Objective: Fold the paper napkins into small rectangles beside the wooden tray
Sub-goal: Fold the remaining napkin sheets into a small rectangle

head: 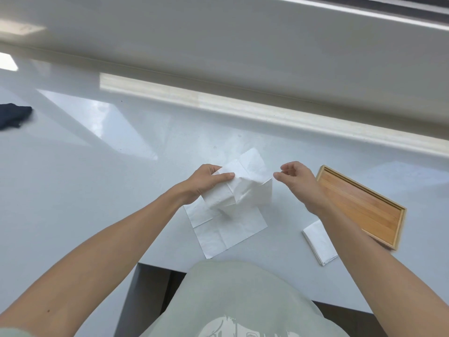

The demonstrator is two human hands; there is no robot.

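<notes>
1. White and glossy, the bench (102,181) runs under a pale raised ledge (243,110) along its far side, and window light glares off both.
2. I see my left hand (204,182) holding a crumpled paper napkin (245,188) up off the bench; the thumb presses on top of the paper and the fingers (211,169) curl behind it, so they are clamped on the napkin's left edge.
3. My right hand (297,181) hovers just beside the napkin's right corner, thumb and forefinger slightly apart and holding nothing, with the other fingers loosely curled.
4. Below the lifted napkin, an unfolded napkin (226,229) lies flat on the bench, its crease lines dividing it into squares; the lifted one overhangs its far part.
5. A folded napkin (318,242), already a small rectangle, lies on the bench near the front edge, partly under my right forearm and just beside the near long side of the wooden tray (362,203).
6. That tray sits at an angle on the right of the bench, and I see nothing inside it.
7. At the far left edge of the view, a dark cloth (13,115) rests on the bench, well apart from everything else.
8. My pale green shirt (233,300) fills the bottom centre of the view.
</notes>
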